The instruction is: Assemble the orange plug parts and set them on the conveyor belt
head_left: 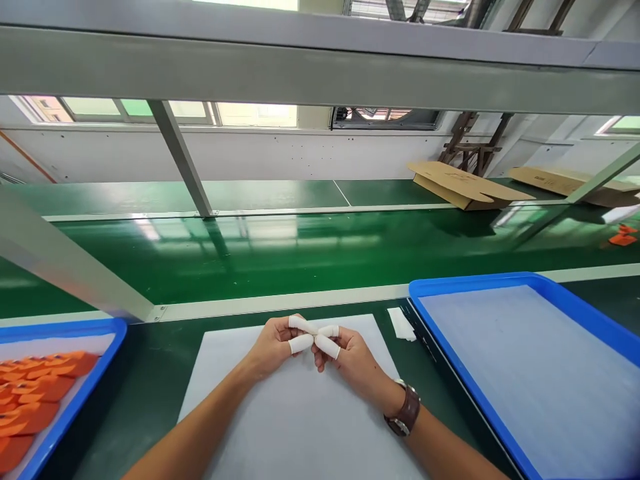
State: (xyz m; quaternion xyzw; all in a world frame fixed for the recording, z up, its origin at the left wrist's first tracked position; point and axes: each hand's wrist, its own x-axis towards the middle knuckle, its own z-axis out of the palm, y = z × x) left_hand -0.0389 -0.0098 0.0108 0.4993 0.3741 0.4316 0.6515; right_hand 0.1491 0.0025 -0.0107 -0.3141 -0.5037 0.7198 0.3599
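Both hands meet over a white sheet on the dark green table. White covers wrap the thumb and index finger of each hand. My left hand is closed in a pinch, its fingertips against those of the other hand. My right hand, with a brown-strapped watch on the wrist, is pinched too. Whatever lies between the fingertips is too small or hidden to make out.
At the left, a blue-rimmed tray holds several orange pieces. On the right lies another blue-rimmed tray with a white lining. Small white papers lie beside it. Metal posts and a green belt stretch behind, with cardboard beyond.
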